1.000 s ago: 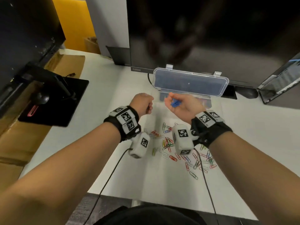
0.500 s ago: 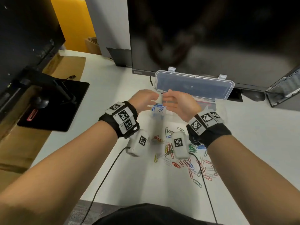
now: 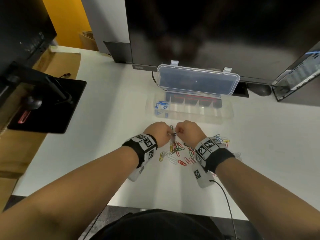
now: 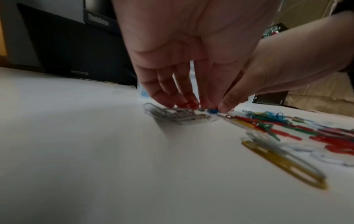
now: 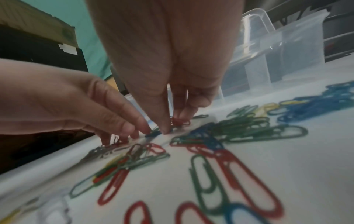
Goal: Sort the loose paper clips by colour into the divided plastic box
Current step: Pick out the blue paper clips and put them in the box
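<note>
On the white desk point(image 3: 107, 118), just in front of the divided plastic box point(image 3: 190, 110), both hands meet over the near edge of the scattered paper clips point(image 3: 178, 151). The left hand point(image 3: 156, 134) comes in with its fingers pointing down, their tips bunched together on the desk among a few clips; the left fingertips point(image 4: 166, 100) touch a small heap of silvery clips point(image 4: 172, 115). The right hand point(image 3: 187, 131) does the same from the other side, thumb and forefinger drawn together at a small blue clip point(image 4: 212, 111) that lies between the two hands. Whether either hand has truly got hold of that clip I cannot tell, the pictures being blurred there.

Nearer the person than the box, the loose clips lie in a tangle: red, green, yellow, white and blue, with a further blue cluster point(image 5: 316, 106) off to the right of the hands. The box itself stands open, its clear lid point(image 3: 197, 80) tipped back against the dark monitor point(image 3: 207, 32) behind it. Its leftmost compartment holds several blue clips point(image 3: 161, 105); the other compartments look bare from here.
</note>
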Action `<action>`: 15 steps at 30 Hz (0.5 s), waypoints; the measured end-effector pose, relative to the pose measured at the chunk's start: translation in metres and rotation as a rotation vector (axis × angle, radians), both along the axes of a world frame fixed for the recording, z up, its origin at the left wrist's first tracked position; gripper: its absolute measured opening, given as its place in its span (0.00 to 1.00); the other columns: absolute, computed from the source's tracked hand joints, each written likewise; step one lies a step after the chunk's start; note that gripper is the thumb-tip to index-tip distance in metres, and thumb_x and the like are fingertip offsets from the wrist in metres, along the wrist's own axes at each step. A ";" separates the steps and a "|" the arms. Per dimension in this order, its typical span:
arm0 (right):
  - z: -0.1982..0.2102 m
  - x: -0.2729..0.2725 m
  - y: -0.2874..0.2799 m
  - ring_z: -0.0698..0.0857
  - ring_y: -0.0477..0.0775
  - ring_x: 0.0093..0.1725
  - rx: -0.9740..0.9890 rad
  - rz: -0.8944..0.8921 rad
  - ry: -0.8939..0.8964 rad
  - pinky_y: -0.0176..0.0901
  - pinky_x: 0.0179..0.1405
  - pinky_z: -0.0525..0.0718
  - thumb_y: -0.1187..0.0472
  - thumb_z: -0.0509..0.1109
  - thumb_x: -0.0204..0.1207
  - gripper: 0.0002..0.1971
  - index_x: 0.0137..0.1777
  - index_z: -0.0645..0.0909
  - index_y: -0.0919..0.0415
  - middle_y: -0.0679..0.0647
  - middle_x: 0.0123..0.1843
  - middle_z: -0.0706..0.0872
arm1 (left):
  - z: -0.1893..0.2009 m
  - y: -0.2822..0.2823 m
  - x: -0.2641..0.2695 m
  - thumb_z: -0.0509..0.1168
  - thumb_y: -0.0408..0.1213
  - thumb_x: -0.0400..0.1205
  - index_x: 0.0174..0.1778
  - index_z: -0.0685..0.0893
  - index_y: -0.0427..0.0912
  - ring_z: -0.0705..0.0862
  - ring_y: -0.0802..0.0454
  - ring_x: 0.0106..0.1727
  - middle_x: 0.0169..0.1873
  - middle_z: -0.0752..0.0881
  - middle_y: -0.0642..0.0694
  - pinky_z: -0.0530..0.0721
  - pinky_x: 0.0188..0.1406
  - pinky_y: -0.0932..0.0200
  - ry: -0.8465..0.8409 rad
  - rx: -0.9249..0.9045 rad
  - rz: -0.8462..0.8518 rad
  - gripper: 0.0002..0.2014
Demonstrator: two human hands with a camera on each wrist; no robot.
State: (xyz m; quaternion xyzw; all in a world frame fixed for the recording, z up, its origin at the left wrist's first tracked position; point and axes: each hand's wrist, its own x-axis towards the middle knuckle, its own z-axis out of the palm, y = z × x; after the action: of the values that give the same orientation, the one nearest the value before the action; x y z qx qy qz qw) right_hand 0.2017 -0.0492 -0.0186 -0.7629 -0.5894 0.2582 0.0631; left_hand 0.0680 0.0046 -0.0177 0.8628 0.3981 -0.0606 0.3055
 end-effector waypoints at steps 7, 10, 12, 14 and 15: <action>0.010 0.033 -0.010 0.86 0.58 0.53 0.143 -0.278 0.153 0.48 0.56 0.84 0.69 0.64 0.77 0.10 0.51 0.87 0.64 0.59 0.53 0.89 | -0.005 0.006 0.015 0.62 0.38 0.80 0.56 0.85 0.40 0.83 0.42 0.57 0.56 0.85 0.41 0.80 0.52 0.55 0.045 0.133 0.012 0.12; 0.014 0.044 -0.019 0.85 0.57 0.55 0.176 -0.264 0.130 0.51 0.56 0.85 0.69 0.65 0.77 0.10 0.52 0.87 0.63 0.59 0.55 0.87 | -0.007 0.004 0.022 0.62 0.38 0.81 0.60 0.84 0.39 0.82 0.42 0.59 0.59 0.83 0.40 0.79 0.55 0.55 0.039 0.117 -0.009 0.14; 0.011 0.042 -0.027 0.85 0.57 0.55 0.111 -0.128 0.072 0.48 0.59 0.83 0.68 0.64 0.77 0.11 0.53 0.88 0.62 0.59 0.55 0.88 | -0.009 0.002 0.026 0.61 0.36 0.81 0.60 0.83 0.37 0.82 0.41 0.60 0.59 0.82 0.39 0.78 0.56 0.55 0.045 0.115 -0.014 0.14; 0.002 0.037 -0.036 0.85 0.57 0.57 0.039 -0.008 -0.009 0.45 0.60 0.81 0.66 0.65 0.77 0.12 0.56 0.87 0.60 0.58 0.56 0.87 | -0.010 -0.001 0.030 0.60 0.35 0.81 0.58 0.83 0.35 0.82 0.40 0.59 0.58 0.83 0.37 0.79 0.56 0.53 0.066 0.126 -0.019 0.13; -0.002 0.034 -0.040 0.84 0.58 0.57 0.026 0.013 -0.039 0.45 0.59 0.79 0.65 0.64 0.78 0.13 0.59 0.86 0.60 0.58 0.57 0.86 | -0.010 -0.001 0.030 0.60 0.34 0.81 0.57 0.84 0.34 0.83 0.40 0.58 0.58 0.83 0.37 0.79 0.56 0.53 0.083 0.123 -0.020 0.13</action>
State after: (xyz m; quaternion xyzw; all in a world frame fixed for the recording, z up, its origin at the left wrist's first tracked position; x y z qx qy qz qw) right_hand 0.2353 -0.0891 -0.0209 -0.7631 -0.5987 0.2359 0.0597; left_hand 0.0981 0.0034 -0.0281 0.8807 0.4047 -0.0749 0.2346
